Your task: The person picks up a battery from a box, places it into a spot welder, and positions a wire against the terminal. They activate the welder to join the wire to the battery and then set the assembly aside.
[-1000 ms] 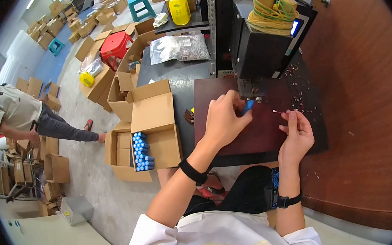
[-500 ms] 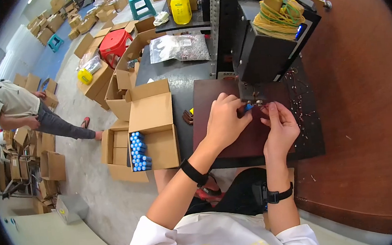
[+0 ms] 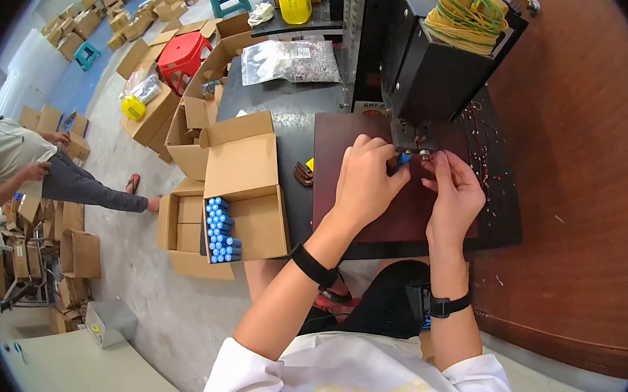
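Observation:
My left hand (image 3: 366, 176) is closed on a small blue cylindrical battery cell (image 3: 405, 158), mostly hidden by the fingers. It holds the cell at the metal tips (image 3: 424, 154) under a black bench machine (image 3: 423, 72), which looks like a spot welder. On the other side of those tips, my right hand (image 3: 456, 194) pinches a thin reddish wire lead, hardly visible between thumb and forefinger. Both hands work above a dark red board (image 3: 364, 242). Whether the wire touches the cell cannot be made out.
Left of the board, an open cardboard box (image 3: 260, 227) holds several blue cells (image 3: 218, 231). Loose wire leads (image 3: 489, 160) lie right of the machine. A plastic bag (image 3: 290, 62) rests farther back. A person (image 3: 23, 160) walks at the far left; a brown door (image 3: 584, 170) stands at right.
The view has shifted slightly, so the machine and both hands appear a little farther right. Both hands keep their grips at the tips. The person at left has moved slightly leftward.

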`<control>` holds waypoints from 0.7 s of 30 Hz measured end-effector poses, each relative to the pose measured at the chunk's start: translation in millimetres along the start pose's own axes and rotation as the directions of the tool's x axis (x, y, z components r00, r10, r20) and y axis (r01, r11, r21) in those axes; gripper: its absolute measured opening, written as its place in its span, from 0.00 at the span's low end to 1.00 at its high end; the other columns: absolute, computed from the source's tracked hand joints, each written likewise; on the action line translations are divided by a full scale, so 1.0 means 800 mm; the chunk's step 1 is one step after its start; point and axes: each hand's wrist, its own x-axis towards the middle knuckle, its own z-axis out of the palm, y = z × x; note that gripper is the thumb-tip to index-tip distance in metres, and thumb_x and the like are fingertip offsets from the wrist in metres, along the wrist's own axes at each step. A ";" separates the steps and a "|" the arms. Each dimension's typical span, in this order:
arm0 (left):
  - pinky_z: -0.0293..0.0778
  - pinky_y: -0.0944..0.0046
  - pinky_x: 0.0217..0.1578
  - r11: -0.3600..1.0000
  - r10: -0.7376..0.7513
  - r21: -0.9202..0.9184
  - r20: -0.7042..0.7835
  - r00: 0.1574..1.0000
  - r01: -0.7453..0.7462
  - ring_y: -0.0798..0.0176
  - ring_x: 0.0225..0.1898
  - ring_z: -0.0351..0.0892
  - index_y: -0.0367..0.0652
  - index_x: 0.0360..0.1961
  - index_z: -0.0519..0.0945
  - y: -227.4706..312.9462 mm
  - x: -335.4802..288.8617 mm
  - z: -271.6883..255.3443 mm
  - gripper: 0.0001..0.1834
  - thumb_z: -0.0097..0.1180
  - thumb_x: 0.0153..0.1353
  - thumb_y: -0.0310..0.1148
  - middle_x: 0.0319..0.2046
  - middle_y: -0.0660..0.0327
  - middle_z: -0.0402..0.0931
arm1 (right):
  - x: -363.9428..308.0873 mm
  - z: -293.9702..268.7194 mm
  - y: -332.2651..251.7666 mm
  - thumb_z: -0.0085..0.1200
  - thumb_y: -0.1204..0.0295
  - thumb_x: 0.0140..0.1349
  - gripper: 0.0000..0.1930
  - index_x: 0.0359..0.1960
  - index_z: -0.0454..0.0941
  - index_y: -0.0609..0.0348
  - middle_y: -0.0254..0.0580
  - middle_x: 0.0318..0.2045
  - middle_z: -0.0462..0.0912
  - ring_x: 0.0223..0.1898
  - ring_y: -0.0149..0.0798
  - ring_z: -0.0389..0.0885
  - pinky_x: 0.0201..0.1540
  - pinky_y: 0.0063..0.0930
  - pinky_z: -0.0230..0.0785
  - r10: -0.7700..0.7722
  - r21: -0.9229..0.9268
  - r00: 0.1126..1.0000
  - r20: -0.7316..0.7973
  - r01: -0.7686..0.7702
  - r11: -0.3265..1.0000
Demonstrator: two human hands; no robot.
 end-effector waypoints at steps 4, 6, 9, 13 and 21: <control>0.69 0.53 0.41 1.000 0.014 -0.018 -0.006 1.000 -0.014 0.51 0.40 0.74 0.37 0.29 0.84 -0.001 0.001 0.001 0.10 0.67 0.49 0.33 0.29 0.58 0.78 | 0.000 -0.002 0.000 0.60 0.75 0.68 0.13 0.49 0.80 0.72 0.45 0.40 0.87 0.39 0.33 0.87 0.33 0.19 0.79 0.002 0.015 1.000 0.018 -0.002 1.000; 0.69 0.53 0.41 1.000 0.021 -0.014 -0.015 1.000 -0.021 0.51 0.40 0.74 0.37 0.29 0.84 -0.002 0.000 0.002 0.10 0.67 0.49 0.33 0.29 0.58 0.78 | 0.000 -0.002 -0.001 0.60 0.75 0.68 0.13 0.49 0.80 0.72 0.45 0.40 0.87 0.39 0.33 0.87 0.33 0.19 0.79 -0.005 0.018 1.000 0.016 0.005 1.000; 0.68 0.53 0.41 1.000 0.030 -0.001 0.014 0.999 -0.030 0.51 0.41 0.74 0.38 0.30 0.85 -0.003 -0.001 0.001 0.10 0.67 0.49 0.33 0.30 0.59 0.79 | -0.002 -0.005 -0.003 0.61 0.74 0.68 0.13 0.49 0.80 0.71 0.45 0.40 0.87 0.40 0.34 0.87 0.34 0.20 0.79 -0.006 0.013 1.000 0.005 0.006 1.000; 0.68 0.54 0.42 0.992 0.127 -0.036 0.092 0.988 -0.124 0.53 0.42 0.76 0.41 0.34 0.86 -0.003 -0.014 -0.014 0.12 0.66 0.49 0.35 0.31 0.60 0.80 | -0.015 -0.021 -0.011 0.60 0.74 0.68 0.12 0.49 0.81 0.69 0.44 0.41 0.87 0.41 0.36 0.87 0.37 0.23 0.79 -0.043 -0.016 0.999 0.006 0.043 0.999; 0.75 0.56 0.43 0.993 0.022 -0.117 -0.082 0.996 -0.031 0.52 0.39 0.79 0.38 0.36 0.84 -0.024 -0.094 -0.141 0.08 0.63 0.54 0.24 0.33 0.54 0.82 | -0.063 -0.264 -0.073 0.59 0.73 0.70 0.11 0.50 0.82 0.66 0.43 0.45 0.87 0.45 0.31 0.86 0.40 0.20 0.74 -0.206 -0.516 0.977 -0.061 0.146 0.844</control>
